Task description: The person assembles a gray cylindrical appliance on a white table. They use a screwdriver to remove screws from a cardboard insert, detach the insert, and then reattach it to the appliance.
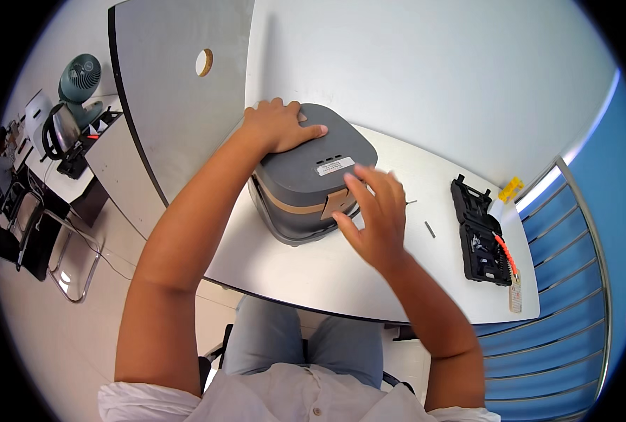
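Observation:
A dark grey rounded appliance (295, 179), which looks like a rice cooker, stands on the white table (250, 271). Round its body runs a tan band, and a tan panel (335, 204) sits on its front right side. A white label (335, 166) lies on the lid beside several small slots. My left hand (278, 126) rests flat on the far left of the lid, fingers spread. At the front right edge, my right hand (380, 211) has its thumb at the tan panel and its index finger near the lid's rim. Its fingers are apart, holding nothing.
An open black tool case (482, 243) with an orange-red flexible rod lies at the right. Near it are a thin grey rod (430, 230), a yellow item (511, 188) and a small remote-like object (515, 299). Metal railings (573, 281) border the right; a grey partition (179, 91) stands left.

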A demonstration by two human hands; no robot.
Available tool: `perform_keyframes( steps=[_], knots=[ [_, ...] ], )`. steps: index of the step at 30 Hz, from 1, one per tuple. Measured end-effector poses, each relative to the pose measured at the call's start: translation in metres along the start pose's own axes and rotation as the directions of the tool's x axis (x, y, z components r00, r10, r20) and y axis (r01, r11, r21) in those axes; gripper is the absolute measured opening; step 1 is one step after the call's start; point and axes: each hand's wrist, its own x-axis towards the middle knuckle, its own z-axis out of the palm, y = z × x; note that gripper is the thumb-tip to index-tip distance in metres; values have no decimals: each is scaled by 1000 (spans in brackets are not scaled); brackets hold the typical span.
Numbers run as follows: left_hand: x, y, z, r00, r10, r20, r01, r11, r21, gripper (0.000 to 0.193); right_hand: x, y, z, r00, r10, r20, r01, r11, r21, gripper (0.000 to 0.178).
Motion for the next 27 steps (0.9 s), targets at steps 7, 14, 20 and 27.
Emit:
perform_keyframes(
  steps=[7,14,20,27],
  knots=[
    [5,-5,3,1000,-16,22,18,998,-58,89,-19,-27,43,911,286,-296,-242,954,175,53],
    [6,-4,3,999,-15,34,17,999,-47,89,-22,-9,67,915,99,-391,-81,995,63,45],
    [7,-7,11,999,-1,-53,-2,998,-64,84,-22,0,82,883,23,-469,-35,999,-17,35],
    [10,-7,14,1000,7,-19,-7,999,-45,86,-23,-3,82,878,57,-475,-61,998,6,35]
  ],
)
